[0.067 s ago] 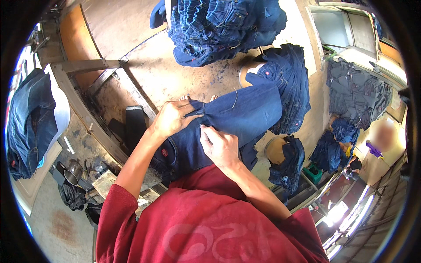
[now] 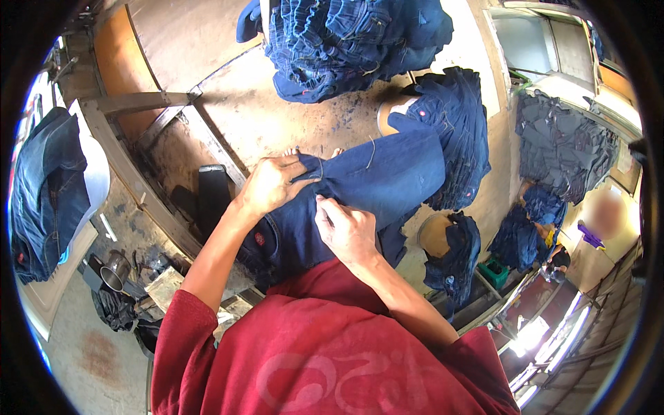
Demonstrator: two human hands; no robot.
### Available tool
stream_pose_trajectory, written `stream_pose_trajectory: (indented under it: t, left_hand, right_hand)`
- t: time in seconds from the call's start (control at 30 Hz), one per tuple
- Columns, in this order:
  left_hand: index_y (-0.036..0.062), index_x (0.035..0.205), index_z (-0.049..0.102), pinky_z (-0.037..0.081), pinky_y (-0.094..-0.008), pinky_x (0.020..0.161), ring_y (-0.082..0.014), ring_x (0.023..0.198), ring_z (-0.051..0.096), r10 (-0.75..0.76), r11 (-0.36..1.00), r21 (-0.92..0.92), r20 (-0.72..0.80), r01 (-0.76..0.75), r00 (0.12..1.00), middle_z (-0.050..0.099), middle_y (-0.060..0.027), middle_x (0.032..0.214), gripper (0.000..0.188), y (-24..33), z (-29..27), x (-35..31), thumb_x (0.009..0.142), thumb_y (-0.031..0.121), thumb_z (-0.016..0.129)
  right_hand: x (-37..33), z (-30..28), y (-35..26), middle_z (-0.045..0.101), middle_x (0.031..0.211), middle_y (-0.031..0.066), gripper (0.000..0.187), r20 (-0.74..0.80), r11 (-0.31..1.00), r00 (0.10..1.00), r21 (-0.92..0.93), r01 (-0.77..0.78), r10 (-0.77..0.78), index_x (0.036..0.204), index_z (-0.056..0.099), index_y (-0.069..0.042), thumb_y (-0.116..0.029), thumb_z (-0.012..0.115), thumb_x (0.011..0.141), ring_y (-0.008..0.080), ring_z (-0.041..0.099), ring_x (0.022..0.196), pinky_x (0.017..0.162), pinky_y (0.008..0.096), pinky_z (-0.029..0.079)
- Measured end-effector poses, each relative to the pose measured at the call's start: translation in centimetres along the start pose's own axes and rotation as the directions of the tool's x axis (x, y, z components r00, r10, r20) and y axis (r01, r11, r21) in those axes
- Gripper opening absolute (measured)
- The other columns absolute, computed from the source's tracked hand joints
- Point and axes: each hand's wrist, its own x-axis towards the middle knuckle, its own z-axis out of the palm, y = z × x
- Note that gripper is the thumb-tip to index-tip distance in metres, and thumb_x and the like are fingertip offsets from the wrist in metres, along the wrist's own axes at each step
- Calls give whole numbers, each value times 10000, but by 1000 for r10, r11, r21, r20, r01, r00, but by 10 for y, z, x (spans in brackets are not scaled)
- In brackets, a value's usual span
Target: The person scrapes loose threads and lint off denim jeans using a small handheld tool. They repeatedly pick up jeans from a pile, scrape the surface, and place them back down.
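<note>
A pair of dark blue jeans (image 2: 387, 166) lies across my lap, one leg stretched away to the right. My left hand (image 2: 271, 185) pinches a fold of the denim between thumb and fingers. Just right of it, my right hand (image 2: 349, 232) is closed, its fingers curled and the fingertips against the cloth beside that fold. Whatever those fingers hold, if anything, is hidden. Pale loose threads (image 2: 371, 153) show on the leg, and a red round patch (image 2: 260, 238) sits near the waist end. Bare toes peek out beyond the jeans.
A large heap of blue jeans (image 2: 353, 45) stands ahead. More jeans hang over a round stool (image 2: 393, 114) at right, others over a second stool (image 2: 434, 236). Dark garments (image 2: 564, 142) are piled at far right, beside another person. At left are folded jeans (image 2: 48, 194) and a metal mug (image 2: 115, 270).
</note>
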Motion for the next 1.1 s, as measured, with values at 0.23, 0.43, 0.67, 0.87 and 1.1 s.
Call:
stream_pose_trajectory:
  t: [0.23,0.43,0.67,0.87,1.1]
  left_hand:
    - [5,976,791,612,-410,735,-347,795,749,3,1000,-12,-6,-3,1000,730,-135,862,253,2,-1,0,825,158,925]
    - [16,1003,790,630,-430,794,-368,836,755,-81,997,-11,38,82,996,738,-147,914,265,4,1,-2,845,196,904]
    - [11,981,792,611,-418,729,-363,792,740,-51,999,9,8,51,999,731,-148,879,236,2,2,-1,822,133,918]
    - [11,941,776,609,-420,714,-365,774,744,-13,1000,12,-31,13,999,734,-152,882,236,1,3,0,814,149,920]
    - [22,938,749,625,-445,759,-374,820,747,-33,999,24,10,32,999,728,-158,907,246,3,3,0,846,204,889]
  right_hand:
    - [-2,2,3,698,663,72,88,-43,992,998,116,-42,47,1054,726,-90,-109,741,969,270,699,536,478,395,547]
    - [-1,-1,2,704,679,99,73,75,998,996,-5,-56,56,931,696,-91,-92,757,971,269,701,539,492,389,541]
    - [2,-4,1,744,721,112,37,119,998,992,-25,-50,53,1019,721,-95,-117,720,989,302,720,554,489,413,566]
    - [3,-5,1,681,635,125,49,53,994,994,48,-101,98,953,700,-95,-97,744,975,306,707,535,493,413,554]
    - [5,-4,4,682,632,121,43,64,996,995,26,-81,79,982,705,-99,-126,737,978,319,703,529,487,427,554]
